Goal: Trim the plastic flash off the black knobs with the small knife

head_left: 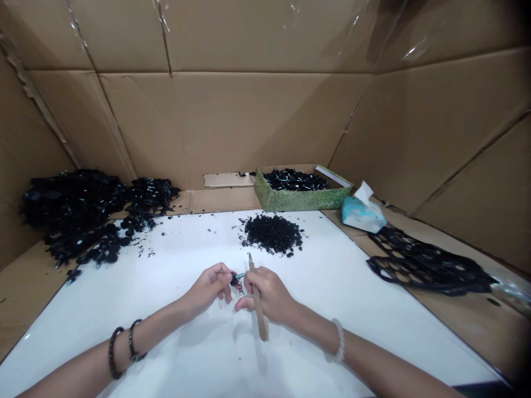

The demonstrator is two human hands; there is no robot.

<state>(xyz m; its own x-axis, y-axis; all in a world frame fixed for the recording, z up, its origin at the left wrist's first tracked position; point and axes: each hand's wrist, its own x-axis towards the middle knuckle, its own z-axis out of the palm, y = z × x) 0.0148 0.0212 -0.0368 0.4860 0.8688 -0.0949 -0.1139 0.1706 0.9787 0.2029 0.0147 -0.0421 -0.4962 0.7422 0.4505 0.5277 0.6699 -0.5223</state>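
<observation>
My left hand pinches a small black part with a shiny bit at its end, held just above the white table. Right beside it, my right hand is closed round a wooden-handled tool whose tip points up and away from me. The two hands nearly touch over the middle of the table. A heap of tiny black pieces lies just beyond them.
A big pile of black plastic frames covers the left side. A green box of black parts stands at the back, a tissue pack to its right, then flat black frames. Cardboard walls enclose the table.
</observation>
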